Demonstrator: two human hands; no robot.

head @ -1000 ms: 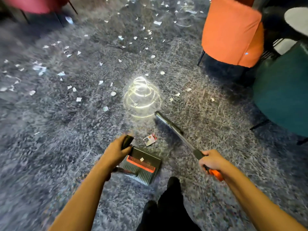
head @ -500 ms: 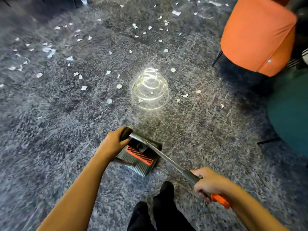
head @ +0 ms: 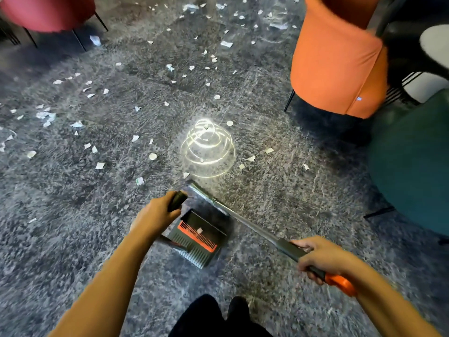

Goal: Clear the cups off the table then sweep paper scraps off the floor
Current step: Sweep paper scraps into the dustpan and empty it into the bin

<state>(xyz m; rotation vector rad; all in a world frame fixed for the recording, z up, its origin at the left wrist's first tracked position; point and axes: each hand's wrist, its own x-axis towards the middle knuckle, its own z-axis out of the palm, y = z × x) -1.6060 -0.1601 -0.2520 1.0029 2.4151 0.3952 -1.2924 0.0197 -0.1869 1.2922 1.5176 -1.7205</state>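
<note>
A broom (head: 255, 227) and dustpan (head: 194, 242) on a littered grey carpet (head: 73, 239).
The left grip (head: 155, 215) clenches the dustpan's black handle; the right grip (head: 320, 256) grasps the broom's shaft near its orange end. One paper scrap (head: 199, 230) lies in the pan; more scraps (head: 99, 165) lie scattered beyond it, toward the orange chair (head: 337, 64).

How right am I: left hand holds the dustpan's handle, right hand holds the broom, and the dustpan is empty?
The left hand does grip the dustpan and the right hand the broom, but the dustpan is not empty: the head view shows a paper scrap on it.
</note>
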